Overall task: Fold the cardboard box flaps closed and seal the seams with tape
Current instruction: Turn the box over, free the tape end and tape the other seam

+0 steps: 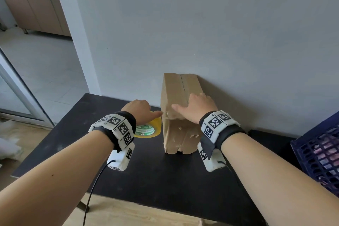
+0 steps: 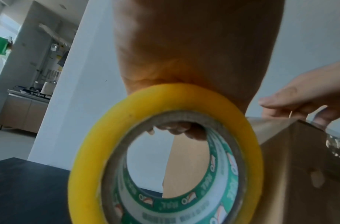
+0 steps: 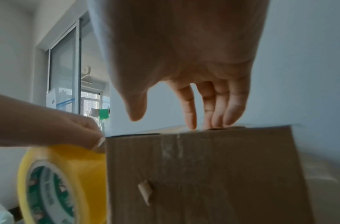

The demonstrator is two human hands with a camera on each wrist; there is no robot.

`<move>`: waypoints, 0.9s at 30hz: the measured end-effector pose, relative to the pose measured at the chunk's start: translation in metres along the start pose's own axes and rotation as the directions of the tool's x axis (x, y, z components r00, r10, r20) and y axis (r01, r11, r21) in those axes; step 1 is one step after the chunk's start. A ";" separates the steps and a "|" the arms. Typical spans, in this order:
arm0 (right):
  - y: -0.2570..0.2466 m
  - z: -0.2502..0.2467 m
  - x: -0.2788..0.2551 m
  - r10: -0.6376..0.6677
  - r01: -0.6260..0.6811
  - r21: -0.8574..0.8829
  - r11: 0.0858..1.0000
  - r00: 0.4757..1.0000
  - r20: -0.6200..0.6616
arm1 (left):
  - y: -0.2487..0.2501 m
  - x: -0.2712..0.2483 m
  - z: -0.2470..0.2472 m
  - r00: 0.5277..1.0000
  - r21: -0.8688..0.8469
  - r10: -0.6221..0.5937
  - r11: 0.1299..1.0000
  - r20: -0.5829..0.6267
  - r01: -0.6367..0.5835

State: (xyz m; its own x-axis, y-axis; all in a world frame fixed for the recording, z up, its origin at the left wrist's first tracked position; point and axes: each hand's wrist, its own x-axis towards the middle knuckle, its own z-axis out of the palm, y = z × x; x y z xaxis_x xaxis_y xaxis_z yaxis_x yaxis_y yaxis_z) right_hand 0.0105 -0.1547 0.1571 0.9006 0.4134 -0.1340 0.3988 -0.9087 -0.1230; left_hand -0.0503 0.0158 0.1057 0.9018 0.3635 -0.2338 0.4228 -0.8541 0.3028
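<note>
A tall brown cardboard box (image 1: 180,134) stands on the black table (image 1: 156,180) against the wall, its top flaps folded down with a seam along the middle. My right hand (image 1: 194,107) lies on the box top with straight fingers (image 3: 190,115), the fingertips pressing the flaps near the front edge. Just left of the box, my left hand (image 1: 140,109) grips a yellow tape roll (image 1: 148,130), with fingers (image 2: 177,128) curled through its green-printed core. The thumb points at the box's top left corner. The roll (image 3: 59,174) is held against the box's left side.
A dark blue slatted crate (image 1: 315,152) sits at the table's right end. The grey wall (image 1: 220,33) is directly behind the box. The table's front edge runs close to me, and a doorway to a kitchen opens at the left.
</note>
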 end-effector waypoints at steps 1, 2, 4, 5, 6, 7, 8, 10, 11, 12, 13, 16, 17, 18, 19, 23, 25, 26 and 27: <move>-0.005 0.001 -0.001 0.031 -0.031 -0.029 0.999 0.999 0.027 | -0.001 0.002 -0.002 0.999 -0.057 0.009 0.998 0.049 -0.006; -0.009 0.001 -0.002 0.055 -0.053 -0.057 0.997 0.998 0.037 | -0.003 0.003 -0.004 0.994 -0.120 0.019 0.993 0.110 -0.006; -0.016 0.002 -0.003 0.085 -0.082 -0.086 0.993 0.996 0.034 | -0.007 0.004 -0.010 0.971 -0.207 0.042 0.978 0.237 0.008; -0.018 0.003 -0.002 0.092 -0.089 -0.099 0.991 0.995 0.030 | -0.009 0.005 -0.011 0.959 -0.223 0.056 0.975 0.279 0.008; -0.020 0.004 -0.002 0.094 -0.090 -0.112 0.990 0.995 0.030 | -0.012 0.006 -0.013 0.949 -0.230 0.070 0.973 0.309 0.003; -0.022 0.007 -0.003 0.087 -0.084 -0.105 0.991 0.996 0.029 | -0.014 0.007 -0.014 0.941 -0.235 0.085 0.972 0.329 -0.006; -0.024 0.012 -0.002 0.081 -0.078 -0.065 0.995 0.996 0.032 | -0.016 0.008 -0.015 0.933 -0.237 0.100 0.971 0.345 -0.017; -0.028 0.024 -0.003 0.062 -0.064 0.042 0.997 0.997 0.054 | -0.018 0.011 -0.015 0.921 -0.225 0.129 0.973 0.368 -0.046; -0.030 0.029 -0.003 0.052 -0.056 0.070 0.996 0.997 0.060 | -0.018 0.011 -0.014 0.918 -0.214 0.139 0.975 0.372 -0.061; -0.032 0.033 -0.002 0.048 -0.053 0.076 0.996 0.997 0.065 | -0.018 0.011 -0.013 0.916 -0.203 0.149 0.976 0.372 -0.077; -0.033 0.036 -0.001 0.048 -0.053 0.071 0.996 0.997 0.067 | -0.017 0.012 -0.012 0.916 -0.192 0.154 0.977 0.369 -0.087; -0.036 0.039 0.001 0.062 -0.065 0.038 0.997 0.995 0.078 | -0.012 0.015 -0.008 0.923 -0.173 0.156 0.980 0.351 -0.100; -0.037 0.040 0.001 0.065 -0.067 0.032 0.997 0.995 0.078 | -0.009 0.016 -0.007 0.926 -0.175 0.157 0.979 0.343 -0.101; -0.037 0.040 0.001 0.067 -0.070 0.028 0.997 0.995 0.079 | -0.006 0.017 -0.007 0.928 -0.172 0.159 0.979 0.336 -0.106; -0.037 0.040 0.001 0.069 -0.071 0.025 0.997 0.994 0.081 | -0.004 0.017 -0.006 0.930 -0.159 0.160 0.981 0.331 -0.112; -0.038 0.042 0.001 0.077 -0.077 -0.013 0.997 0.994 0.073 | -0.003 0.019 -0.003 0.938 -0.109 0.160 0.985 0.309 -0.132; -0.040 0.047 0.001 0.085 -0.080 -0.075 0.994 0.995 0.054 | -0.007 0.017 -0.006 0.945 -0.123 0.144 0.986 0.293 -0.113; -0.041 0.049 0.002 0.090 -0.086 -0.102 0.991 0.995 0.043 | -0.009 0.015 -0.009 0.948 -0.111 0.136 0.988 0.286 -0.108; -0.043 0.050 0.002 0.096 -0.091 -0.117 0.989 0.995 0.034 | -0.012 0.015 -0.011 0.950 -0.095 0.138 0.989 0.281 -0.115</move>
State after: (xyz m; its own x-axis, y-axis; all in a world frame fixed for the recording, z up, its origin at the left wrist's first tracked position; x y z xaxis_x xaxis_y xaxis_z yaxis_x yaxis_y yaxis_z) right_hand -0.0132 -0.1123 0.1131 0.9283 0.3260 -0.1787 0.3322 -0.9432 0.0054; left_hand -0.0403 0.0353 0.1084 0.8894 0.1231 -0.4402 0.3229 -0.8509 0.4143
